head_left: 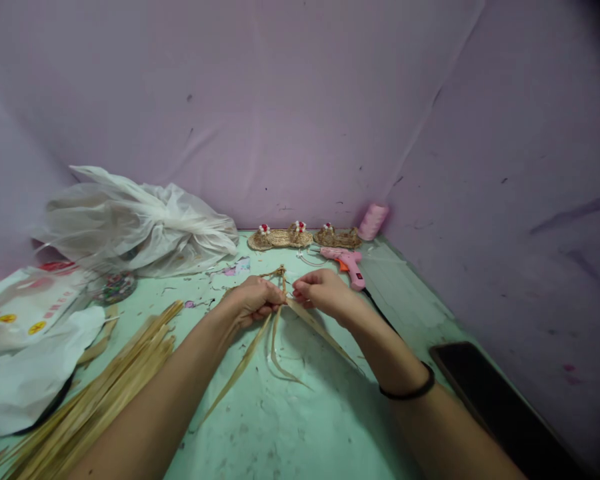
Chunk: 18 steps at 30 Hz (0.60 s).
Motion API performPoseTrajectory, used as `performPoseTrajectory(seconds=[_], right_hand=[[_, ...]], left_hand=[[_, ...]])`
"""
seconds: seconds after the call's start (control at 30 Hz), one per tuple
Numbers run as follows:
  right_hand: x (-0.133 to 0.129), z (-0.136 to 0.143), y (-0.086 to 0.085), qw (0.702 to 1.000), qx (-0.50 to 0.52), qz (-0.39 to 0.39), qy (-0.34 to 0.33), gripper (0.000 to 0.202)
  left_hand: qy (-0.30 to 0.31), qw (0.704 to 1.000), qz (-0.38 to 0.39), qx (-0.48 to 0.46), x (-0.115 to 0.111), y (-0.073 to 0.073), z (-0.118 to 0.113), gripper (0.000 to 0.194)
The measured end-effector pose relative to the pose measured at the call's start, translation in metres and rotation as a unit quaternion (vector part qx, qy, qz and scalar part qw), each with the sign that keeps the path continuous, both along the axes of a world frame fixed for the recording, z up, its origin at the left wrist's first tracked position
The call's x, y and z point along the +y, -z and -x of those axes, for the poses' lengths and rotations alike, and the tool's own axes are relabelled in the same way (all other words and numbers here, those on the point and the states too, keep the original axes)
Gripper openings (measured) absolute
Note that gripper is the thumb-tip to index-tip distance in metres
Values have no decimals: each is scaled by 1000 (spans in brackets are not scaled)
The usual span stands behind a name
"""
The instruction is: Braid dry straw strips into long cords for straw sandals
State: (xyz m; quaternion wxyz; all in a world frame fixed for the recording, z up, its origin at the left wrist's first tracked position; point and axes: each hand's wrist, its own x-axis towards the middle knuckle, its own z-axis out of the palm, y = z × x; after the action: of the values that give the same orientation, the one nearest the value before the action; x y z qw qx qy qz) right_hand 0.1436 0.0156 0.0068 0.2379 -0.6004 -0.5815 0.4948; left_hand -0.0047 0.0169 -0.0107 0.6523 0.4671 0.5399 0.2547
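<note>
Left hand (257,297) pinches long flat tan fibre strips (308,318) | right hand (326,293) curled just beside | I can't tell its grip

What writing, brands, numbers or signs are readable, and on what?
Nothing here reads clearly.
Red characters on the white plastic bag: too blurred to read.
Two round yellow marks on that bag: blurred too.
Dark patch on the pink plastic glue gun: too small to make out.
</note>
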Motion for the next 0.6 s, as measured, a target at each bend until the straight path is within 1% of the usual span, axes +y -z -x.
performPoseTrajectory(seconds=[0.07,0.13,0.17,0.23,0.33,0.4,0.43,0.53,0.6], right_hand=[[-1,8,5,995,53,82,-7,12],[-4,15,9,991,79,109,-6,12],[-5,18,11,991,79,104,-1,12],[-5,19,15,996,62,68,15,11],[-3,14,20,996,75,30,38,6],[-1,10,23,993,103,28,47,3],[-1,8,24,992,114,35,50,2],[-2,7,25,988,130,63,56,1],[-3,8,25,987,135,70,57,3]], left_hand=[[-4,1000,-1,-6,0,2,0,6],[-4,1000,1,-3,1,4,1,5],[-1,1000,-2,2,0,3,1,4],[12,1000,-15,22,-1,1,1,4],[64,996,-39,51,-2,-7,3,9],[92,992,-41,74,-3,-12,5,10],[96,990,-39,94,-3,-15,7,10],[80,984,-27,160,-4,-21,9,9],[67,980,-36,182,-6,-23,8,10]])
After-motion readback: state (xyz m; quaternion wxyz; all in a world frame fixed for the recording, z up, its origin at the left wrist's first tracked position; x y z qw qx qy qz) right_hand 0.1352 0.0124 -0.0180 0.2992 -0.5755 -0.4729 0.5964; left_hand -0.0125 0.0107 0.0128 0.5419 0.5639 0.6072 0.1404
